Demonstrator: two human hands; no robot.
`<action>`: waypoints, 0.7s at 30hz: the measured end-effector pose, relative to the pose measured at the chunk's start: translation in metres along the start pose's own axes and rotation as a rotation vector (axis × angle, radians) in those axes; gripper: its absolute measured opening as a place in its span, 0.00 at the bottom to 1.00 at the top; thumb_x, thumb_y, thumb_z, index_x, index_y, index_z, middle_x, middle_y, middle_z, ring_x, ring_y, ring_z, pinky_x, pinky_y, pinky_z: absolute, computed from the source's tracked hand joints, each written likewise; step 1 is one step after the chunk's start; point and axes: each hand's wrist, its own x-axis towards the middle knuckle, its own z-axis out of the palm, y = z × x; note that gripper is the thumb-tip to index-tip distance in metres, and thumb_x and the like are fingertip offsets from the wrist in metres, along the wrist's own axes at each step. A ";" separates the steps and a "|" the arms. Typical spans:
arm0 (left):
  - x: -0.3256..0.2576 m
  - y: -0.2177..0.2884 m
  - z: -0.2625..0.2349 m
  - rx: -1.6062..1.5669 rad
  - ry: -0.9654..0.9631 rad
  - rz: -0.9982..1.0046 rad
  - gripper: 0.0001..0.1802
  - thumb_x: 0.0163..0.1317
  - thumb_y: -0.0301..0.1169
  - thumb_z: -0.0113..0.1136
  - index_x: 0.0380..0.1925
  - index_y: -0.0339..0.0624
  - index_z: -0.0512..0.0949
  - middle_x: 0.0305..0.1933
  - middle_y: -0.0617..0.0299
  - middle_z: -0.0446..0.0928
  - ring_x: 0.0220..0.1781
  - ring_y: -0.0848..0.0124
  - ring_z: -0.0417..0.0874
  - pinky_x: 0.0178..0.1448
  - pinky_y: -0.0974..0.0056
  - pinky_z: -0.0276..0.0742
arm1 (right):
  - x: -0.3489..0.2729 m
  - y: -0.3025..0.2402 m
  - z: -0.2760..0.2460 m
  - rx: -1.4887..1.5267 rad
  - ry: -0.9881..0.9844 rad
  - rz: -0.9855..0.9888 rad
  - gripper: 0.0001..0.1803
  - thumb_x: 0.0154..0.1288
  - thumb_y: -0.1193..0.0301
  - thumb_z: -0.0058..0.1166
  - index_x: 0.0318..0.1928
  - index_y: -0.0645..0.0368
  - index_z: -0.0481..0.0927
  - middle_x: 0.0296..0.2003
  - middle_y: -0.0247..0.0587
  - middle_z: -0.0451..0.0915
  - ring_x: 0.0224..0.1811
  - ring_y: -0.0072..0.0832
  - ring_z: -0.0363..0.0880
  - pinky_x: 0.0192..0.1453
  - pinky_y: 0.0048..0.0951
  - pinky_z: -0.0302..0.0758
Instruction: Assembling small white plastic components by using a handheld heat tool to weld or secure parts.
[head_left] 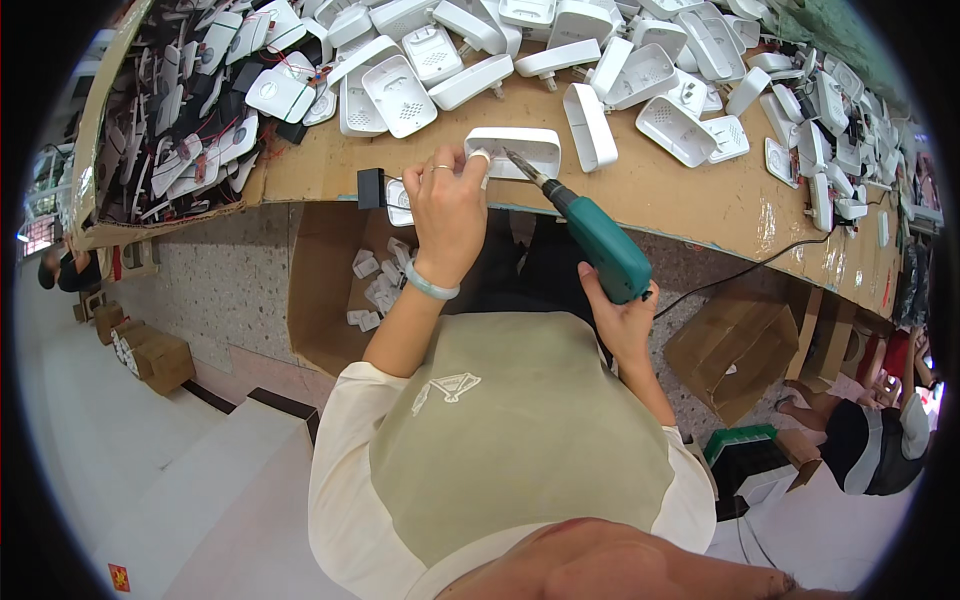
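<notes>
White housing (pixel 538 147), pinched, one o'clock from left hand (pixel 450 215)
Long axis nine-to-three; right hand (pixel 624 322), farther, clamps green power tool (pixel 606 248).

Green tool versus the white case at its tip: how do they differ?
Colour: the green tool has a green body; the white case is white all over.
Shape: the tool is long and tapering; the case is hollow and open.
Hands: the right hand holds the tool; the left hand is at the case.

From head height, my camera looks steeply down at my left hand (pixel 450 222) and right hand (pixel 624 325), close below. The table (pixel 715 200) curves across its wide fisheye view.
</notes>
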 end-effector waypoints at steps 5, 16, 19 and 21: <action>0.001 0.001 -0.001 0.012 -0.003 0.002 0.10 0.56 0.20 0.62 0.38 0.42 0.83 0.42 0.57 0.78 0.45 0.60 0.80 0.54 0.55 0.66 | -0.014 0.006 -0.009 0.063 0.106 -0.017 0.07 0.62 0.79 0.68 0.40 0.66 0.85 0.34 0.36 0.85 0.35 0.17 0.79 0.41 0.22 0.75; 0.016 0.000 0.011 -0.016 -0.023 0.045 0.07 0.56 0.22 0.64 0.37 0.40 0.83 0.43 0.56 0.79 0.43 0.59 0.80 0.55 0.53 0.67 | -0.021 -0.011 -0.015 0.138 0.287 -0.026 0.09 0.61 0.77 0.71 0.41 0.66 0.86 0.33 0.35 0.86 0.33 0.18 0.81 0.41 0.23 0.77; 0.011 -0.001 0.011 0.005 0.002 0.062 0.08 0.56 0.23 0.65 0.37 0.40 0.84 0.47 0.55 0.80 0.45 0.59 0.80 0.57 0.52 0.67 | -0.023 -0.009 -0.017 0.108 0.267 -0.029 0.08 0.62 0.78 0.70 0.41 0.66 0.86 0.33 0.34 0.87 0.33 0.18 0.81 0.41 0.23 0.77; 0.009 -0.002 0.010 0.007 0.036 0.080 0.09 0.55 0.24 0.66 0.37 0.40 0.85 0.49 0.54 0.80 0.47 0.58 0.81 0.58 0.52 0.66 | -0.025 -0.010 -0.014 0.102 0.263 -0.022 0.08 0.62 0.78 0.70 0.41 0.66 0.86 0.33 0.34 0.87 0.33 0.17 0.81 0.41 0.23 0.77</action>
